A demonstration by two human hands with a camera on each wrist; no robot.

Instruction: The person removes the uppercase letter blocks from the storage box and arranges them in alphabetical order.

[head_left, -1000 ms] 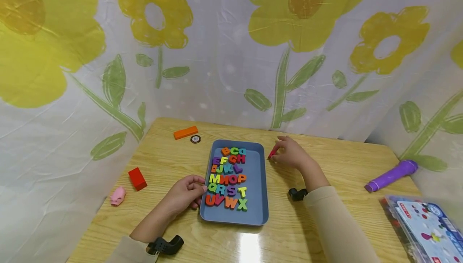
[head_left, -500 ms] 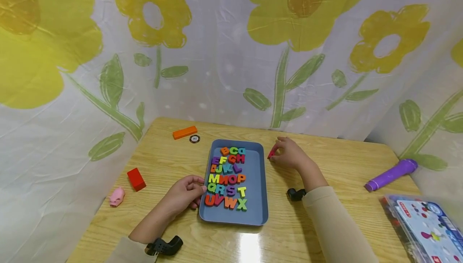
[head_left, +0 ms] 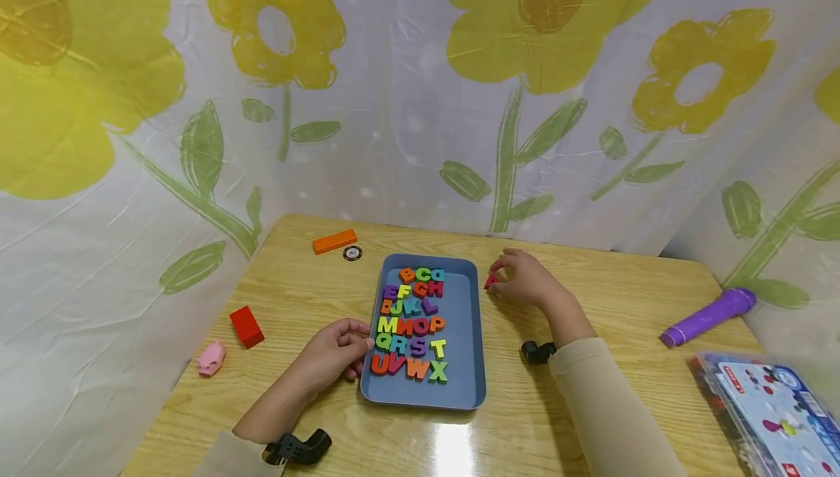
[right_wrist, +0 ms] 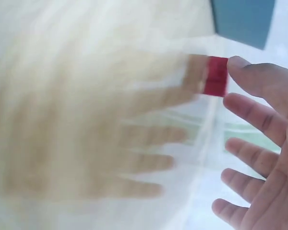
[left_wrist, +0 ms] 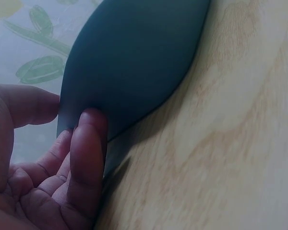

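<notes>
A blue-grey tray (head_left: 464,382) lies on the wooden table, with rows of coloured toy letters (head_left: 422,326) from B to X in its left and middle part. My left hand (head_left: 337,349) holds the tray's left side; in the left wrist view its thumb and fingers meet at the rim. Just right of the tray's far right corner, a red toy letter (head_left: 491,281), looking like an A, rests on the table. My right hand (head_left: 525,278) is beside it, thumb and index fingertips at its edge. In the right wrist view the fingers are spread and loosely extended.
Left of the tray are an orange block (head_left: 335,241), a round black-and-white chip (head_left: 352,253), a red block (head_left: 246,327) and a pink toy pig (head_left: 211,359). A purple toy microphone (head_left: 709,316) and a clear box (head_left: 774,411) lie at the right. A flowered curtain (head_left: 394,134) hangs behind.
The red letter has tipped from standing slanted in my right fingertips to lying flatter on the table. The left hand stays at the tray's side.
</notes>
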